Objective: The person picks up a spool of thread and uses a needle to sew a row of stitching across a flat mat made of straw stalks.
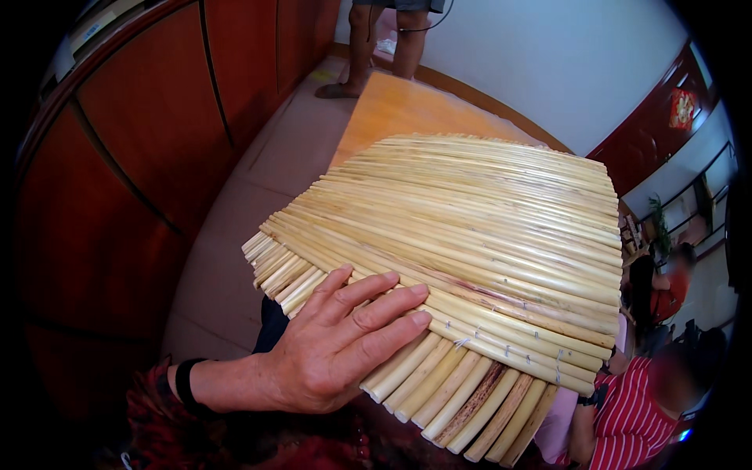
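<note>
Board [407, 106]: orange, under stalk mat [470, 219] | floor [227, 243]: tiled | cabinets [149, 110]: red-brown

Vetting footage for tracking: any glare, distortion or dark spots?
Head view: cabinet edges bow, corners go black. Head view: sheen on the stalks, strongest toward upper right. Head view: left hand fairly sharp; sleeve sinks into shadow at the lower edge.

Head-worn fisheye looks down, close over stalk mat [470, 219].
</note>
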The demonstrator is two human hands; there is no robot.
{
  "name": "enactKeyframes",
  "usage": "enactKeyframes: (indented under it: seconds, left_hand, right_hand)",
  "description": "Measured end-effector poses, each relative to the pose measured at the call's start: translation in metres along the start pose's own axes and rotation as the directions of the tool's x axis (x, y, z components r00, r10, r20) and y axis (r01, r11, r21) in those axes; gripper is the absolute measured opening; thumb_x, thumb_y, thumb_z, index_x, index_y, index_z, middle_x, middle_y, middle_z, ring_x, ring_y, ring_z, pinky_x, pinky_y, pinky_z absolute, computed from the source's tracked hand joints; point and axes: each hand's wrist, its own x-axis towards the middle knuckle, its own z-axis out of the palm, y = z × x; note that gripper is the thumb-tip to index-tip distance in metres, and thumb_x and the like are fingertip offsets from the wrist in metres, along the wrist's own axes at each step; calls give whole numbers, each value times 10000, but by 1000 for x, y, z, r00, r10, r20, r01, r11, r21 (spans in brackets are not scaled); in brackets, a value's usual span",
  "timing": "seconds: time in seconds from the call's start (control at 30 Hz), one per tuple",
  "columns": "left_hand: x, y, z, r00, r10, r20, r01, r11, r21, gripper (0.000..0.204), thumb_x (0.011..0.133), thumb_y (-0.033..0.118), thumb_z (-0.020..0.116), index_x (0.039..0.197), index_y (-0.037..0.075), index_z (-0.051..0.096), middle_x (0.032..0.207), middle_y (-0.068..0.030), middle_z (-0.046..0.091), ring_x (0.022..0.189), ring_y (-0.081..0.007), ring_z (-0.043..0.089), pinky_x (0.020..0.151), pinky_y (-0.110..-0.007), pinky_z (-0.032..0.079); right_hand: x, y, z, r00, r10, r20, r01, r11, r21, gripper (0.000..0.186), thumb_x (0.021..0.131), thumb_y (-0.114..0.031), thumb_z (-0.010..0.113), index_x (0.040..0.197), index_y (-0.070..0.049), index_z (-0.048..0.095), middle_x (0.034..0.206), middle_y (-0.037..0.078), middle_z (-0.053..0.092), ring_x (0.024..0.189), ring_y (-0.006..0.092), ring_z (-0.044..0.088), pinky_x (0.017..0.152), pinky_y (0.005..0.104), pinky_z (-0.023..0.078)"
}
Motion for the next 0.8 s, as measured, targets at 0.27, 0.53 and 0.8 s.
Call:
enactKeyframes:
  seconds: [0.27, 0.53, 0.8]
  left_hand:
    - [6, -3, -5, 999, 50, 6, -50, 998, 29, 439, 730, 82, 626, 1131, -52, 509, 1159, -240, 539, 1062, -383, 529, 906, -483, 386]
    - [22, -6, -19, 996, 19, -83, -28, 993, -111, 516, 742, 3, 606, 1227, -57, 440, 1202, -241, 498, 1100, -378, 495, 960, -400, 360]
    - [35, -5, -40, 941, -289, -179, 209, 907, -366, 397, 887, 89, 524, 1246, -45, 422, 1194, -146, 515, 1101, -216, 487, 933, -314, 370]
  right_hand:
    - [1, -1, 5, 1000, 0, -11, 1, 996, 86, 306, 816, -49, 569, 1109, 3, 495, 990, 155, 549, 877, 254, 553, 769, 329, 466]
    - [29, -38, 24, 999, -27, 17, 18, 918, 397, 313, 817, -58, 570, 1114, 2, 494, 995, 159, 550, 884, 266, 553, 786, 338, 466]
    - [83, -107, 31, 934, -299, 194, 282, 953, 111, 287, 862, -8, 514, 1149, -23, 525, 815, 148, 624, 595, 182, 584, 553, 281, 477]
